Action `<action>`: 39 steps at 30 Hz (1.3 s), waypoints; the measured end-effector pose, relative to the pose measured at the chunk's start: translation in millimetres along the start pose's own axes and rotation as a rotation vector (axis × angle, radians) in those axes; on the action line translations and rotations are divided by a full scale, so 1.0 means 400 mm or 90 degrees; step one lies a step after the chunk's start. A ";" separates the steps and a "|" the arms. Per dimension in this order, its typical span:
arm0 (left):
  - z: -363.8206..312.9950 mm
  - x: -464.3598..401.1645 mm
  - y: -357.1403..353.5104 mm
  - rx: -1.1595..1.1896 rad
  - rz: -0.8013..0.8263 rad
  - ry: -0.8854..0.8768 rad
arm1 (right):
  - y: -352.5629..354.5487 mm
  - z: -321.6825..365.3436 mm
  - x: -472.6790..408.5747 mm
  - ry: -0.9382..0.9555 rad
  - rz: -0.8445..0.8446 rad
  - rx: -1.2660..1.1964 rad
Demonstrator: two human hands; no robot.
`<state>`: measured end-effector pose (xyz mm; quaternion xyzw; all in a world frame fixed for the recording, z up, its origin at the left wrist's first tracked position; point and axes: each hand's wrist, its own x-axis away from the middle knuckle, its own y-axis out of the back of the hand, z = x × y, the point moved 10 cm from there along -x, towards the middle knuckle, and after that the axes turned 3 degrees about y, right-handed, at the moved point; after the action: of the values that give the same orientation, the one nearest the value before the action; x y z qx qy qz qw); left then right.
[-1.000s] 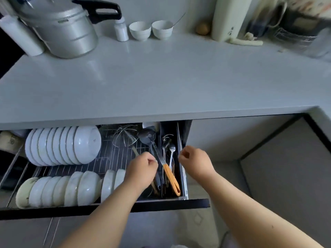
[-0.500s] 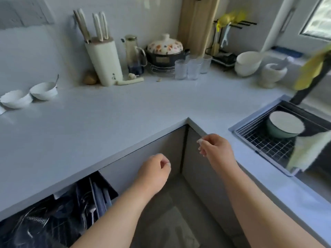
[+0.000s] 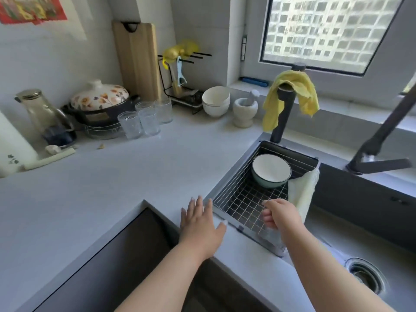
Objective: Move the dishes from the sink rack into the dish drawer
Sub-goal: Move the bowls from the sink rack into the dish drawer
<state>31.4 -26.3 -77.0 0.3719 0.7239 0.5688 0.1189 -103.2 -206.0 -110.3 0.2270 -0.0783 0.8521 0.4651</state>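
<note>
A wire sink rack [image 3: 245,204] sits in the left end of the sink. One pale green bowl [image 3: 271,173] with a white inside and dark rim lies at the rack's far end. My left hand [image 3: 201,221] is spread flat, fingers apart, over the counter edge just left of the rack and holds nothing. Over the rack's near part my right hand [image 3: 280,213] hovers with loosely curled fingers, empty, about a hand's length short of the bowl. The dish drawer is out of view.
A pale cloth [image 3: 302,194] hangs over the rack's right side. A dark faucet [image 3: 284,109] with a yellow rag stands behind the rack, a second dark tap [image 3: 382,143] to the right. Glasses [image 3: 144,120], stacked white bowls [image 3: 216,101], a mortar [image 3: 245,111] and a clay pot [image 3: 101,102] line the back counter. The sink drain [image 3: 365,275] lies at lower right.
My view swung right from the open drawer to the sink. Both hands left the cutlery tray, opened from loose fists, and now reach over the rack's near edge.
</note>
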 end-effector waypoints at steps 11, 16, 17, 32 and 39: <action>-0.100 -0.185 -0.074 -0.152 -0.050 -0.007 | 0.073 0.007 -0.275 -0.126 -0.114 -0.073; -0.101 -0.189 -0.080 -0.150 -0.072 -0.024 | 0.059 0.020 -0.331 -0.151 -0.129 -0.114; -0.101 -0.190 -0.079 -0.147 -0.077 -0.027 | 0.057 0.024 -0.342 -0.149 -0.134 -0.125; -0.101 -0.194 -0.078 -0.147 -0.086 -0.032 | 0.062 0.023 -0.339 -0.209 -0.196 -0.283; -0.094 -0.199 -0.086 -0.165 -0.067 -0.019 | 0.053 0.040 -0.264 -0.165 -0.162 -0.305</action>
<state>50.7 -110.1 -116.1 0.3234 0.6609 0.6451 0.2063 -66.7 -303.2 -143.0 0.2252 -0.3069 0.7084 0.5944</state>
